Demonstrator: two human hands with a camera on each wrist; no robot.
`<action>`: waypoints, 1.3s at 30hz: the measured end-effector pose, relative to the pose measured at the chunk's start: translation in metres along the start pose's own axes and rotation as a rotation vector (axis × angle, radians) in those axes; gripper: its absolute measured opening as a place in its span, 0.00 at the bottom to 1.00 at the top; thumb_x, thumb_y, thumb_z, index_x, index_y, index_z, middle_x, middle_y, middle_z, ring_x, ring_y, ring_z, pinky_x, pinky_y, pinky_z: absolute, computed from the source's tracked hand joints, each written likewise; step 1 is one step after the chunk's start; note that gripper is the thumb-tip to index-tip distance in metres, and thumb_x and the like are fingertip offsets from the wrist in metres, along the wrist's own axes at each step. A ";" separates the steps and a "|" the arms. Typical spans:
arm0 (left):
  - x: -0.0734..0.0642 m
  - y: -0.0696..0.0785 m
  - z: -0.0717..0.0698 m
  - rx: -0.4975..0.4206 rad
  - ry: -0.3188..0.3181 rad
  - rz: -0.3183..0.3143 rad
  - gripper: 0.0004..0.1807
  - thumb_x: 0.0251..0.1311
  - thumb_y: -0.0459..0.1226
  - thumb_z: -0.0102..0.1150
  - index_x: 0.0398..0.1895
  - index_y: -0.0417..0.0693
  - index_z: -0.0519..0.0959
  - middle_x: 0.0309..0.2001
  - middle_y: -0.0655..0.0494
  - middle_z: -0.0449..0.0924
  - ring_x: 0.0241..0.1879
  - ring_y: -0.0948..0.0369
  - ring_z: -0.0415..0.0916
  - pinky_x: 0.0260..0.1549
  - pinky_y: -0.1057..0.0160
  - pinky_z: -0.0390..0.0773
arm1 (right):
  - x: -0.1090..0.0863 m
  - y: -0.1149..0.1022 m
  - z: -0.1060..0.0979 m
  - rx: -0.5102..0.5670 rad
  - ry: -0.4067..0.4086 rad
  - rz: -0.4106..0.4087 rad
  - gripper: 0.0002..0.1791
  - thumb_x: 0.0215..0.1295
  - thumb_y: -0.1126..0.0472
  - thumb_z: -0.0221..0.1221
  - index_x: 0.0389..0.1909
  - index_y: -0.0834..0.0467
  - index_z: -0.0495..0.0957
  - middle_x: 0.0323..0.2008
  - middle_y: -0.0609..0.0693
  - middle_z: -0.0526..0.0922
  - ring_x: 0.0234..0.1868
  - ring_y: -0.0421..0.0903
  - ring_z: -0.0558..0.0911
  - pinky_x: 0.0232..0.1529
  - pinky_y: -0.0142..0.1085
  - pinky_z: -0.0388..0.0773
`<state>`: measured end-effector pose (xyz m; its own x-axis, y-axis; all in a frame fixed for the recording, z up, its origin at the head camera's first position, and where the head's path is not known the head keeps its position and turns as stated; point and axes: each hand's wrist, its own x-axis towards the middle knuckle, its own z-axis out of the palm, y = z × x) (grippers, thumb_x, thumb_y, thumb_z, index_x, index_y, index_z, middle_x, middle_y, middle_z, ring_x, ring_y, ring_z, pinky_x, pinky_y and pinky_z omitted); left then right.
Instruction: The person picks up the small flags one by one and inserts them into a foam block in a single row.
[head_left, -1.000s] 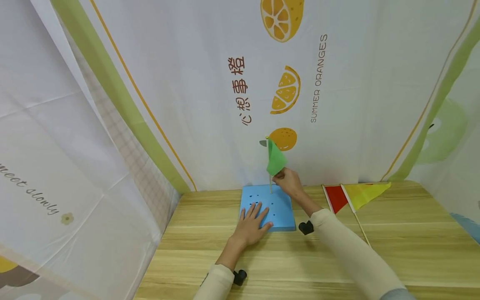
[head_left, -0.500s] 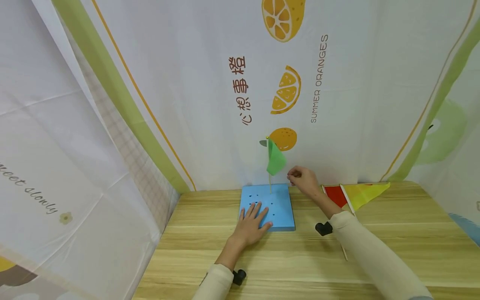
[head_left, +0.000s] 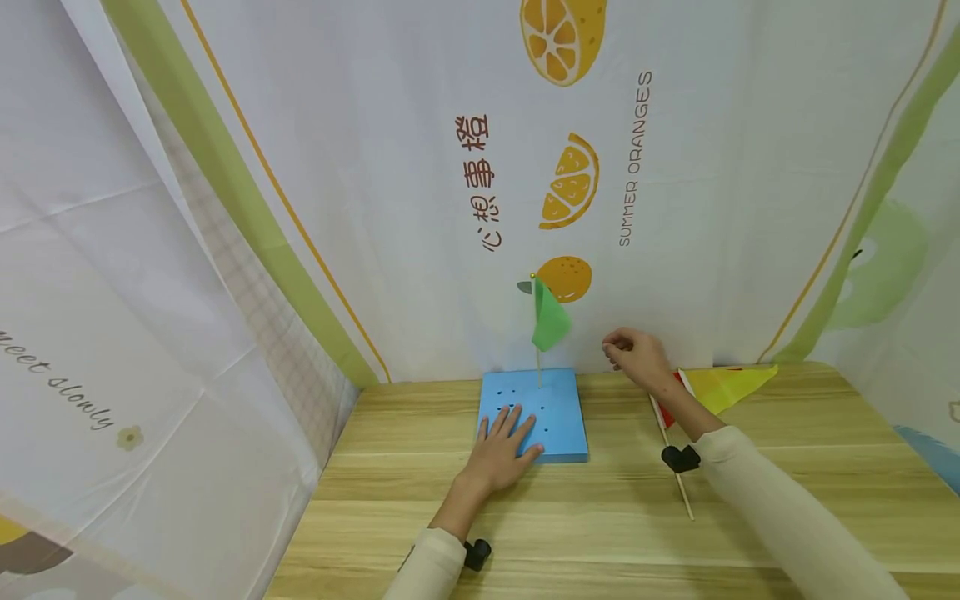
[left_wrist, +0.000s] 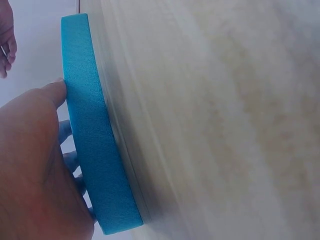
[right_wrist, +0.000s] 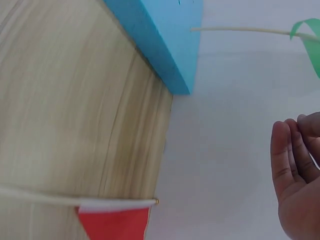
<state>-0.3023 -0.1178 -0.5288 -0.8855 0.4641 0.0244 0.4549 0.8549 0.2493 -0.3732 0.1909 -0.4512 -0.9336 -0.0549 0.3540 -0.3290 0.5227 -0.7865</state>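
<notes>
My left hand [head_left: 498, 457] lies with spread fingers on the front left of a blue foam block [head_left: 564, 417] dotted with small holes. In the left wrist view its thumb touches the block's upper edge. A green flag [head_left: 550, 321] stands upright on a thin stick set in the block's back part. To the right of that flag, my right hand [head_left: 640, 357] hovers in the air, fingers loosely bent and holding nothing. Below and beyond it lie a red flag [right_wrist: 117, 225], partly hidden by the wrist in the head view, and a yellow flag [head_left: 731, 387].
The wooden table [head_left: 600, 533] ends at a white curtain [head_left: 420, 317] printed with oranges. Another curtain hangs along the left side. The red flag's stick [head_left: 686, 496] points toward the table's front. Black wrist mounts [head_left: 681, 458] sit at both wrists.
My right hand has let go of the green flag and moved right, away from it, toward the red and yellow flags. The green flag stays upright. The left hand has not moved.
</notes>
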 end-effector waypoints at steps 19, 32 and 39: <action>0.001 -0.002 0.004 0.010 0.018 0.012 0.36 0.82 0.60 0.43 0.86 0.57 0.59 0.87 0.47 0.49 0.87 0.43 0.44 0.83 0.33 0.46 | -0.034 0.017 -0.055 -0.115 0.035 0.008 0.10 0.77 0.65 0.58 0.49 0.67 0.84 0.40 0.65 0.88 0.32 0.44 0.85 0.30 0.29 0.81; 0.000 -0.002 0.001 0.012 0.000 0.002 0.36 0.83 0.60 0.42 0.87 0.58 0.58 0.88 0.48 0.48 0.87 0.44 0.43 0.83 0.34 0.46 | -0.073 0.040 -0.064 -0.152 -0.029 0.055 0.12 0.79 0.61 0.59 0.49 0.67 0.83 0.39 0.64 0.88 0.24 0.44 0.81 0.23 0.33 0.78; 0.000 -0.001 0.002 0.001 0.000 0.002 0.36 0.83 0.60 0.43 0.86 0.57 0.59 0.87 0.48 0.49 0.87 0.45 0.44 0.83 0.34 0.46 | -0.094 0.056 -0.057 -0.113 -0.100 0.140 0.12 0.79 0.61 0.59 0.47 0.68 0.81 0.33 0.61 0.87 0.24 0.51 0.84 0.22 0.35 0.79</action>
<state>-0.3022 -0.1181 -0.5306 -0.8846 0.4657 0.0250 0.4568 0.8542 0.2485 -0.2959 0.2739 -0.4993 -0.9804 -0.0565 0.1886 -0.1823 0.6227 -0.7609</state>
